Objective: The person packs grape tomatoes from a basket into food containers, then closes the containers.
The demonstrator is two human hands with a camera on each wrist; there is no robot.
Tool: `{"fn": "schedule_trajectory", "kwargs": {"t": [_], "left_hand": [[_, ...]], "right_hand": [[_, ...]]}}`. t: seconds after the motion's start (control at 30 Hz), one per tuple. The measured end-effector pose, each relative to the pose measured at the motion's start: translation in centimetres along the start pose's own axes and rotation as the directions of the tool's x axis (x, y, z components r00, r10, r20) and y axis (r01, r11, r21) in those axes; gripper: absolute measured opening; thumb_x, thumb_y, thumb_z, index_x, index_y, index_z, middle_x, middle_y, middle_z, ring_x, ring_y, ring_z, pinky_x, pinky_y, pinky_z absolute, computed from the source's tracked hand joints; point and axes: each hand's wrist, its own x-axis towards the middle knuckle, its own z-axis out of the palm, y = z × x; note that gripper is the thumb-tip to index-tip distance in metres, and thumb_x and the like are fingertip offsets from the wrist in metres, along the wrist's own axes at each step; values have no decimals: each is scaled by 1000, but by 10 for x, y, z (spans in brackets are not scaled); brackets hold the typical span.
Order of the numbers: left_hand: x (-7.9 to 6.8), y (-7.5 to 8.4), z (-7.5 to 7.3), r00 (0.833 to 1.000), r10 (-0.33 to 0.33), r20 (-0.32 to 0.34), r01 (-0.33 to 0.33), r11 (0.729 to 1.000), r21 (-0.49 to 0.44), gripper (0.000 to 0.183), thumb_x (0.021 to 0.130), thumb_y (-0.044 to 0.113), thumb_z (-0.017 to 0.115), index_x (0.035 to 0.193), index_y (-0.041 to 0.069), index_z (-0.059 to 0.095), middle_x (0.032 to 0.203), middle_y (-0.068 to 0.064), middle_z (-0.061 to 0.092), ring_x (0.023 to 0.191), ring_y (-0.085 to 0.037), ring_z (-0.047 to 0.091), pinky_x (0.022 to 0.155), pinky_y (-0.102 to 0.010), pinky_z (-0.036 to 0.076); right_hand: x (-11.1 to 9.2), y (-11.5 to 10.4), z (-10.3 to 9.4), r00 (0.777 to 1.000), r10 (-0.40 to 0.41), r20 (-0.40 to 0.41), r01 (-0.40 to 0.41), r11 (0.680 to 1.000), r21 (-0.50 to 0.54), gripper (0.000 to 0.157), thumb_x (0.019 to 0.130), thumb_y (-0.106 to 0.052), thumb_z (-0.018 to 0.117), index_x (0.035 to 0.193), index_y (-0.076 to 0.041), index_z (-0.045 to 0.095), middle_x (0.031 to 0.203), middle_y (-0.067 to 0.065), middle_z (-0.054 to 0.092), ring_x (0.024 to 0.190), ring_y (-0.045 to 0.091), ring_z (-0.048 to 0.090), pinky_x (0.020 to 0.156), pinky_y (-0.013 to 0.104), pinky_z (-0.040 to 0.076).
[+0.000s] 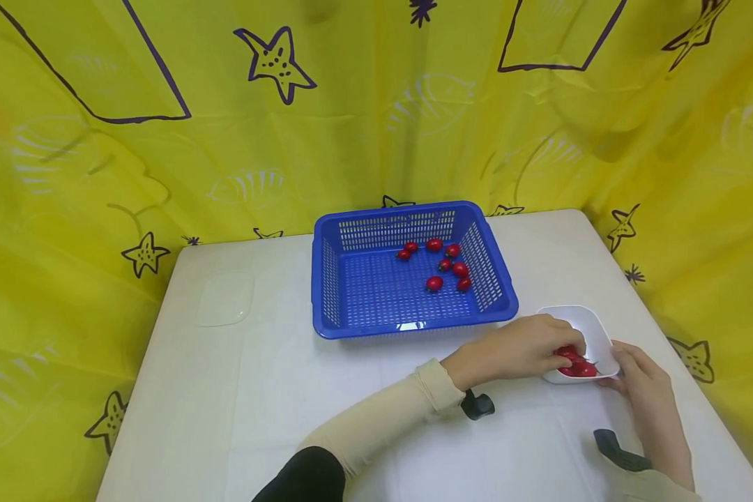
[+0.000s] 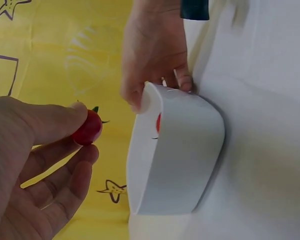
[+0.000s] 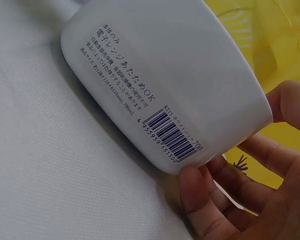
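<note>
A white square plastic container (image 1: 586, 324) stands on the table's right side with several red cherry tomatoes (image 1: 579, 365) in it. My left hand (image 1: 542, 345) is at its opening in the head view. The left wrist view shows that hand pinching one cherry tomato (image 2: 88, 128) with a green stem, between thumb and fingers. My right hand (image 1: 646, 383) grips the container by its right corner, thumb at the rim and fingers lower on the wall. A printed label (image 3: 145, 102) with a barcode shows on the container's side in the right wrist view. Most of the container's inside is hidden in the left wrist view.
A blue plastic basket (image 1: 326, 279) with several cherry tomatoes sits at the back middle of the white table (image 1: 276, 418). A clear flat lid (image 1: 224, 300) lies at the back left. Behind the table hangs a yellow patterned curtain (image 1: 351, 139).
</note>
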Motion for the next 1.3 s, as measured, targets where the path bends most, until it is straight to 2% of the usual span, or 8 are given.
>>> {"fn": "schedule_trajectory", "kwargs": {"t": [0.13, 0.3, 0.43, 0.57, 0.7, 0.8, 1.17, 1.3], "left_hand": [[9, -1, 10, 1000, -27, 2, 27, 1000, 15, 23, 103, 27, 67, 126, 26, 70, 117, 16, 71, 101, 5, 56, 89, -1, 41], [23, -2, 19, 1000, -30, 2, 30, 998, 61, 20, 104, 25, 65, 124, 25, 70, 112, 15, 71, 95, 5, 56, 87, -1, 42], [35, -1, 23, 1000, -21, 2, 20, 991, 129, 19, 104, 23, 64, 123, 24, 69, 110, 15, 70, 91, 4, 56, 85, -2, 43], [45, 1, 28, 999, -38, 16, 34, 984, 172, 19, 104, 23, 63, 123, 25, 69, 110, 15, 69, 90, 2, 56, 83, -3, 43], [54, 3, 33, 997, -71, 29, 63, 974, 216, 19, 105, 22, 62, 122, 27, 68, 109, 15, 68, 90, 1, 56, 82, -5, 43], [59, 4, 35, 994, -104, 41, 91, 966, 242, 21, 104, 23, 63, 123, 29, 66, 111, 16, 68, 92, 1, 57, 84, -5, 44], [64, 0, 44, 990, -139, 32, 124, 948, 294, 30, 101, 21, 67, 130, 29, 65, 118, 15, 71, 98, 1, 61, 90, -7, 46], [65, -2, 47, 985, -170, 24, 155, 941, 302, 30, 101, 23, 66, 130, 29, 65, 117, 15, 70, 95, -1, 59, 87, -9, 46]], "right_hand": [[1, -3, -1, 1000, 27, -6, -27, 998, -58, 78, 106, -62, 34, 161, -7, 33, 165, 19, 26, 118, 13, 43, 71, 6, 51], [1, -6, -2, 999, 19, -38, -22, 997, -75, 74, 107, -59, 38, 159, -7, 38, 160, 19, 34, 99, -4, 46, 71, 4, 49], [-1, -8, -2, 998, -17, -68, 12, 997, -74, 67, 108, -52, 42, 154, -4, 44, 142, 7, 52, 90, -12, 50, 72, 6, 51], [-3, -12, -2, 995, -46, -89, 36, 993, -115, 67, 109, -48, 42, 153, 4, 44, 134, 15, 57, 79, -15, 53, 69, 7, 53], [-5, -16, -3, 995, -38, -95, 26, 992, -127, 68, 109, -47, 43, 153, 6, 44, 117, 2, 63, 77, -15, 53, 68, 9, 54], [-5, -17, -4, 996, -17, -93, 5, 992, -125, 69, 109, -49, 42, 154, 4, 43, 118, -1, 61, 78, -15, 53, 68, 9, 53], [-4, -17, -4, 998, -21, -63, 15, 994, -105, 70, 110, -47, 41, 155, 7, 40, 136, 19, 54, 84, -19, 45, 70, 12, 58], [-4, -16, -5, 999, -28, -38, 24, 994, -111, 72, 109, -48, 42, 155, 8, 39, 130, 10, 57, 86, -20, 44, 71, 11, 57]]}}
